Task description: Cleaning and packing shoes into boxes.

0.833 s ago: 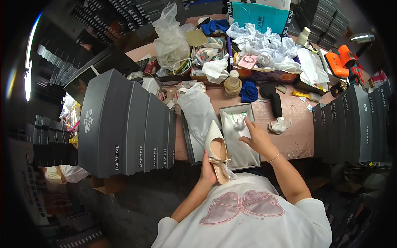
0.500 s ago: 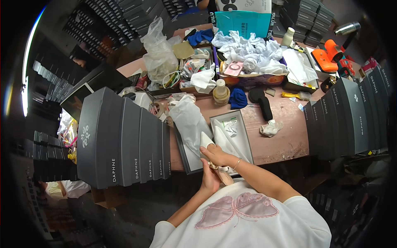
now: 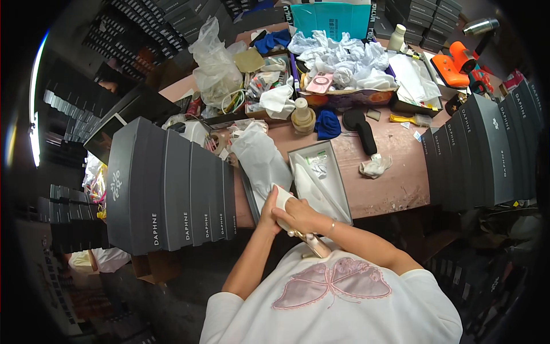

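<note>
Resting at the near edge of the table (image 3: 401, 189), just below an open grey box (image 3: 321, 183), a beige shoe (image 3: 312, 243) with white paper (image 3: 281, 198) at its toe sits between both hands. The left hand (image 3: 268, 207) has its grip closed on the paper; the right hand (image 3: 298, 217) clasps the shoe. Stacked dark boxes (image 3: 172, 195) stand to the left.
</note>
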### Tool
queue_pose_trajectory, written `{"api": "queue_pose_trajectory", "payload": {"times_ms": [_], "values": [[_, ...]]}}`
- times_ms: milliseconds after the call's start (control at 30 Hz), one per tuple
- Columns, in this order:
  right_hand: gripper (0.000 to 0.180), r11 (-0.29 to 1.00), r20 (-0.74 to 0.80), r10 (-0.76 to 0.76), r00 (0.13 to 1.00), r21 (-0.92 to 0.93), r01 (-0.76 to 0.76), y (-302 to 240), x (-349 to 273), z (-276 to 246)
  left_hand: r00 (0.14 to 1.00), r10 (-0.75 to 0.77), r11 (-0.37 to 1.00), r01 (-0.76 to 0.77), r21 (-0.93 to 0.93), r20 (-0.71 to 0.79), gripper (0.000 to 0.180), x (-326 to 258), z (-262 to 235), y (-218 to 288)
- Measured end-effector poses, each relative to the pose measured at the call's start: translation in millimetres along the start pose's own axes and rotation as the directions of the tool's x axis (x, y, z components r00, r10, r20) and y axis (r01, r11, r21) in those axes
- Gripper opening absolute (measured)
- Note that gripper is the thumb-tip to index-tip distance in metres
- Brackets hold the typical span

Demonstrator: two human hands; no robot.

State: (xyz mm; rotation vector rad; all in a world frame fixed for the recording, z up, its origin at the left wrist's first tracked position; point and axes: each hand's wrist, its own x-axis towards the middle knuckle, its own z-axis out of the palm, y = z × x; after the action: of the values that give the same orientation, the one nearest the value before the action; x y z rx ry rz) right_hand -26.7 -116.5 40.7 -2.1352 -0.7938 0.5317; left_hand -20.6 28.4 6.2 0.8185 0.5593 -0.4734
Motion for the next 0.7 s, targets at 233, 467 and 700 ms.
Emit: {"api": "queue_pose_trajectory", "payload": {"times_ms": [233,467,700], "values": [[0.054,0.974,-0.067,-0.064,0.996,0.212,0.077,-27,-71,-53,0.981,0.092,0.996,-0.094,0.008,0.169,0.046,-15,20,15],[0.072,0.996,-0.09,0.073,0.993,-0.042,-0.077,22,-21,-25,0.982,0.052,0.991,-0.073,0.109,0.182,0.049,-10,40,2],[0.081,0.856,-0.133,0.352,0.927,0.448,-0.26,13,12,7,0.993,-0.003,0.996,-0.008,0.094,0.117,0.063,-14,31,9]]}}
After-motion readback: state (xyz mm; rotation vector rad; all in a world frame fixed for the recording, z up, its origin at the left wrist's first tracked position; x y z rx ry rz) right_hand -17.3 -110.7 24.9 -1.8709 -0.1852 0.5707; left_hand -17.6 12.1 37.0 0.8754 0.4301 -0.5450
